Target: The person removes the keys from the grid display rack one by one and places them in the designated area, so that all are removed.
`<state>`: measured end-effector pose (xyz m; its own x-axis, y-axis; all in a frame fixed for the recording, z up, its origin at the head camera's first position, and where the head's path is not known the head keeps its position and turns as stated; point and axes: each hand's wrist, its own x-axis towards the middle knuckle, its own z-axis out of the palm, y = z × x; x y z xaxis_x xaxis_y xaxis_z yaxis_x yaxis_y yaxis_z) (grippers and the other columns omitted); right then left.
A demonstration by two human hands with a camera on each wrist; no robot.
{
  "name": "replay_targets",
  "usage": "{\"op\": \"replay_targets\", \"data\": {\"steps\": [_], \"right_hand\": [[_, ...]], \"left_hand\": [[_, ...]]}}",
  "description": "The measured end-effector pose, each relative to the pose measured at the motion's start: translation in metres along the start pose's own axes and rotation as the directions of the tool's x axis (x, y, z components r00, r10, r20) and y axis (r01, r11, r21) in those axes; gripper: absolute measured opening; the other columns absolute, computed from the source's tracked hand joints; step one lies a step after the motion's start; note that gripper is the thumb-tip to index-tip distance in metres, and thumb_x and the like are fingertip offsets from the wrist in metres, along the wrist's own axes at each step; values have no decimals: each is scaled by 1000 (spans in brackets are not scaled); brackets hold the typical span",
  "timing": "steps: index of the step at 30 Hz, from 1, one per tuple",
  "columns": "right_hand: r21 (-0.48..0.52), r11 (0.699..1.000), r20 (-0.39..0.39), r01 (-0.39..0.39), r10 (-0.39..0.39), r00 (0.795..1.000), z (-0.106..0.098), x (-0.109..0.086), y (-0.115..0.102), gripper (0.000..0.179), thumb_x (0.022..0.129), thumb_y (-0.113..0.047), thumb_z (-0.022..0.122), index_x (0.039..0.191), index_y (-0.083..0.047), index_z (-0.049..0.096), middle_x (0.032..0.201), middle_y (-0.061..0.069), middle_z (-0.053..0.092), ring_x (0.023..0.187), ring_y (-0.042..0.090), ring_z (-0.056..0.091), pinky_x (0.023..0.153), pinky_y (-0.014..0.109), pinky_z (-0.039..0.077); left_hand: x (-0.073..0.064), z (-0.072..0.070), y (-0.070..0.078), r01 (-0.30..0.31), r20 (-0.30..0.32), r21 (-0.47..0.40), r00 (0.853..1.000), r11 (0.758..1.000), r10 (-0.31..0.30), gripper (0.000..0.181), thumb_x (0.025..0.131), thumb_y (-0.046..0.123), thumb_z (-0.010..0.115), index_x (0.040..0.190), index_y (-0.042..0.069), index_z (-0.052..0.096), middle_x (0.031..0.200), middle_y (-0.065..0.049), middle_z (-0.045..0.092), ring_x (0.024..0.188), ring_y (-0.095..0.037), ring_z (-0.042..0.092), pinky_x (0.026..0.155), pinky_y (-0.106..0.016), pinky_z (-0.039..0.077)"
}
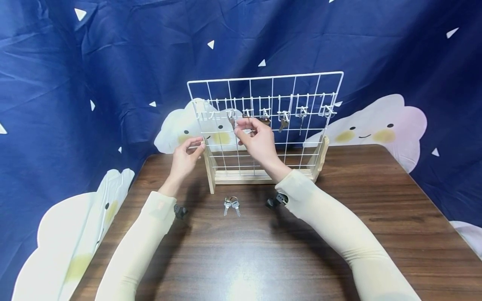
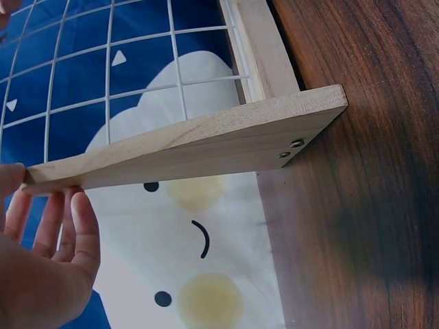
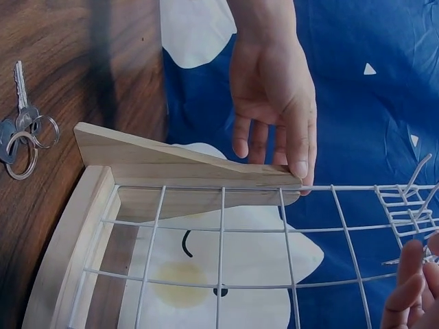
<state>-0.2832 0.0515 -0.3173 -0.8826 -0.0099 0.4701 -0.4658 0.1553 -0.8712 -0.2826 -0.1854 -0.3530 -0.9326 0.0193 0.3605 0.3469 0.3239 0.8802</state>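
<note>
My left hand pinches the upper end of the wooden side support of a white wire grid rack, thumb on one face and fingers on the other. My right hand is in front of the grid, its thumb and forefinger at the lower end of a key that hangs at one of the hooks. Further right along the hook row, several more keys, including a brass-coloured key, hang on rings. Only the fingers of my right hand show at the edge of the right wrist view.
Two silver keys on rings lie on the brown wooden table in front of the rack. The rack's wooden base bar joins the left support to the right support. Behind hangs a blue cloth with cloud faces.
</note>
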Motion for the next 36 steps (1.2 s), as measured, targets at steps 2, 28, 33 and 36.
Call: {"op": "replay_targets", "data": {"steps": [2, 28, 33, 36], "right_hand": [[16, 1000, 1, -1, 1, 1000, 1, 1, 1, 23, 90, -17, 72, 112, -10, 71, 102, 10, 75, 59, 16, 68, 42, 20, 43], [17, 994, -61, -104, 105, 993, 17, 12, -6, 20, 90, -19, 73, 108, -11, 72, 98, 7, 77, 55, 9, 65, 39, 19, 39], [-2, 995, -75, -96, 95, 993, 18, 13, -7, 16, 91, -17, 70, 106, -12, 73, 92, 8, 78, 55, 12, 66, 39, 19, 37], [-7, 995, -77, -96, 95, 992, 18, 14, -7, 16, 90, -18, 72, 105, -12, 73, 90, 7, 78, 55, 13, 66, 39, 19, 36]], "left_hand": [[0, 0, 0, -1, -1, -2, 1000, 1000, 1, 37, 95, 8, 67, 128, -7, 61, 124, -31, 64, 106, -48, 67, 68, -11, 56], [1, 0, 0, 19, 5, 1, 1000, 1000, -19, 37, 95, 9, 67, 129, -6, 61, 126, -29, 64, 107, -47, 67, 70, -12, 58], [1, 0, 0, 23, 7, 6, 1000, 1000, -23, 37, 95, 9, 67, 129, -6, 61, 127, -29, 64, 108, -47, 67, 70, -11, 58], [1, 0, 0, 20, 9, 9, 1000, 1000, -21, 37, 95, 9, 67, 129, -6, 61, 127, -29, 64, 108, -46, 67, 70, -11, 58]]}}
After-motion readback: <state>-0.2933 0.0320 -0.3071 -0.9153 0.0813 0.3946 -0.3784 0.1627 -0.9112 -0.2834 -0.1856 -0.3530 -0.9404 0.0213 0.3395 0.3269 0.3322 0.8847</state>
